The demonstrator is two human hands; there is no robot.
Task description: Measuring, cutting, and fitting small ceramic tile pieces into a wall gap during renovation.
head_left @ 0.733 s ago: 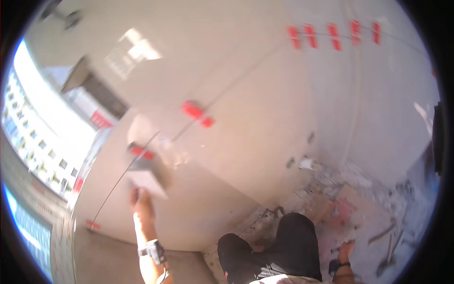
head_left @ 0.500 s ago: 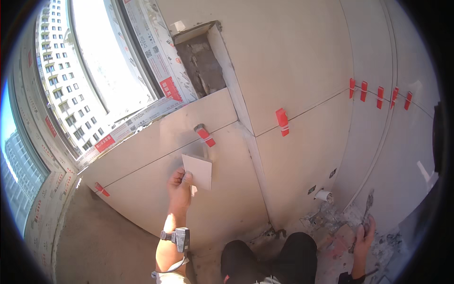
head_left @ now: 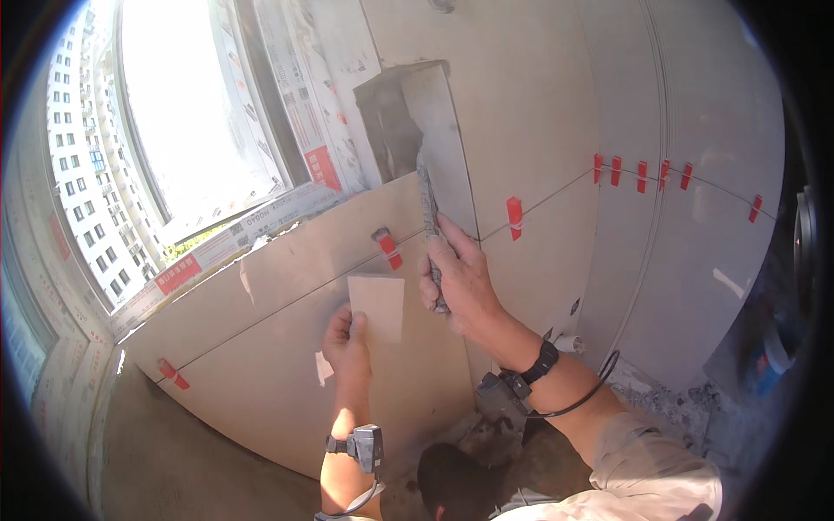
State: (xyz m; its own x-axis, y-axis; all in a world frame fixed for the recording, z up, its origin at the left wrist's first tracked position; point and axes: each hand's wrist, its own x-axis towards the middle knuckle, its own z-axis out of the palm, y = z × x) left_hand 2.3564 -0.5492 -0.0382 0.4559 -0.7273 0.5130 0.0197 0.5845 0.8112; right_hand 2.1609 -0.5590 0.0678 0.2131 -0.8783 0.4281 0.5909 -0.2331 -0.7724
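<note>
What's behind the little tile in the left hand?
Behind the little tile in the left hand is the beige wall, showing past its edges. Whatever is straight behind it is covered, so I can't tell.

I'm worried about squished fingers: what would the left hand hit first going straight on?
Probably the beige tiled wall, with the small pale tile in the left hand leading. The nearest red clip sits just right; depth is unclear.

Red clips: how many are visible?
9: one red clip far left, one above the pale square, one right of the right hand, five farther right, one far right. Others may be hidden.
</note>
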